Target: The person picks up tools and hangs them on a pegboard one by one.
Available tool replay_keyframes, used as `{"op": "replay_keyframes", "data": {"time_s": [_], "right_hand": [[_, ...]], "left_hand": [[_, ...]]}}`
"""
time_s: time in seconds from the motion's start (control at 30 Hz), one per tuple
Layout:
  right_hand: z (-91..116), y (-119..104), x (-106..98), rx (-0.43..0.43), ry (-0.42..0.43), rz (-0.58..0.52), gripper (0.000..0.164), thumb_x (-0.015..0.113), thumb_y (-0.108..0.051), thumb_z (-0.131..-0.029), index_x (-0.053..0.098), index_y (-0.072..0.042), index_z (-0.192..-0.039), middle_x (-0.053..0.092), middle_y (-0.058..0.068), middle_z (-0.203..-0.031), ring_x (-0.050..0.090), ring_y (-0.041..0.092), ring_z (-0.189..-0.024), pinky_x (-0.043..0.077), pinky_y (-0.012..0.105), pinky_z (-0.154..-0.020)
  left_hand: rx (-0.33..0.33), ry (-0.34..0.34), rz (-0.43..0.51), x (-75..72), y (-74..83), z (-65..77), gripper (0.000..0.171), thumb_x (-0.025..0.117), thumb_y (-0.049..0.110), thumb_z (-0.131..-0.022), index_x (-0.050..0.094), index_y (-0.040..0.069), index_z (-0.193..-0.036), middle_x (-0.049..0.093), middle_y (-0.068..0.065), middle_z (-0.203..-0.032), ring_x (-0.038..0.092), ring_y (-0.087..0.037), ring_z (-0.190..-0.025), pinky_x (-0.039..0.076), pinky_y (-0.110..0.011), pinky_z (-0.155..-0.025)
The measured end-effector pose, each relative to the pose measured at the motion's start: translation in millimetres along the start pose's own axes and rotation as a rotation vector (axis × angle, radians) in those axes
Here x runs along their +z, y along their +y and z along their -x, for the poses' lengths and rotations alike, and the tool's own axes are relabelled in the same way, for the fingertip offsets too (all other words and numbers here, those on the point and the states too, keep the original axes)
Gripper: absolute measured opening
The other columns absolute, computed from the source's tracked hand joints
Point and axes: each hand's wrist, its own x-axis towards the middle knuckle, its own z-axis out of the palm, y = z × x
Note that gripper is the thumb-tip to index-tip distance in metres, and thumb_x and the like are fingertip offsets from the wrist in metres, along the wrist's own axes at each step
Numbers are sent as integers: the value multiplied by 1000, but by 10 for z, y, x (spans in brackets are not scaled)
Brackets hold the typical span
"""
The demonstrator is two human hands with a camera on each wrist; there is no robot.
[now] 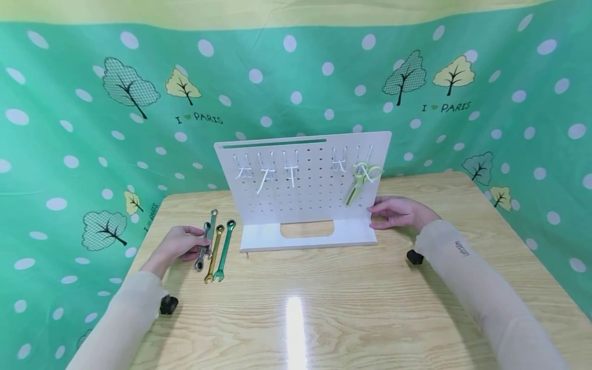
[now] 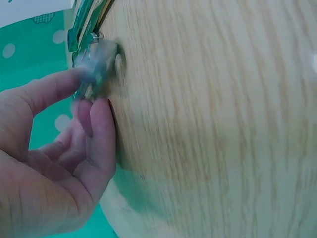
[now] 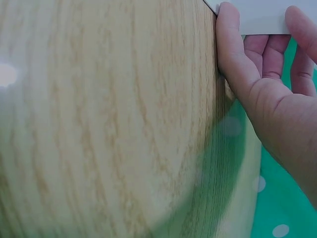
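Note:
My left hand (image 1: 182, 242) pinches a silver ratchet wrench (image 1: 201, 254) at the left of the table; the wrench is blurred in the left wrist view. Close beside it lie a grey-green wrench (image 1: 213, 221), a gold wrench (image 1: 214, 254) and a green wrench (image 1: 225, 250). A white pegboard (image 1: 300, 203) stands upright on its base, tilted back slightly. Its right edge, low down, is held by my right hand (image 1: 396, 211), with some fingers hidden behind the board in the right wrist view. Light green scissors (image 1: 356, 189) hang from a hook at the board's right.
Several white hooks (image 1: 290, 167) stick out from the pegboard. Behind and beside the wooden table (image 1: 351, 298) hangs a green dotted curtain (image 1: 296, 72). Black knobs (image 1: 414, 257) sit below the wrists.

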Motion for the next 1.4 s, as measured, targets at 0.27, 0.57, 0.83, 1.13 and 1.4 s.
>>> {"op": "replay_keyframes", "data": {"time_s": [0.27,0.57,0.83,1.13,1.4], "right_hand": [[-6,1,6,3,13,0,37,50,6,-102,46,-6,-137,64,8,-119,55,24,-117,44,55,-108],[-13,-26,3,17,27,-2,45,52,6,-101,40,-6,-143,63,8,-121,55,24,-118,43,56,-109],[-29,-20,-3,18,11,2,38,52,5,-102,47,-7,-137,64,7,-120,54,25,-121,43,55,-109],[-16,-1,-23,2,6,-7,32,53,5,-101,52,-8,-130,64,6,-116,57,21,-113,45,54,-108],[-13,3,-26,5,-5,-13,31,50,6,-102,52,-8,-129,65,6,-115,58,21,-113,45,54,-108]], "left_hand": [[11,-27,33,31,-38,1,58,72,14,-94,43,-9,-138,73,-7,-90,72,-19,-77,62,-36,-68],[19,-58,100,-2,-181,-5,65,73,16,-95,39,-8,-145,74,-4,-93,71,-17,-81,62,-32,-68],[61,-141,157,-207,-161,49,66,69,19,-98,34,-7,-149,71,-4,-103,69,-18,-90,62,-34,-79],[122,-282,213,-336,-86,131,70,66,17,-100,25,-9,-151,65,-13,-114,67,-25,-101,59,-41,-89],[118,-394,232,-225,19,209,62,63,11,-101,25,-10,-145,59,-19,-118,66,-28,-103,57,-46,-93]]}}
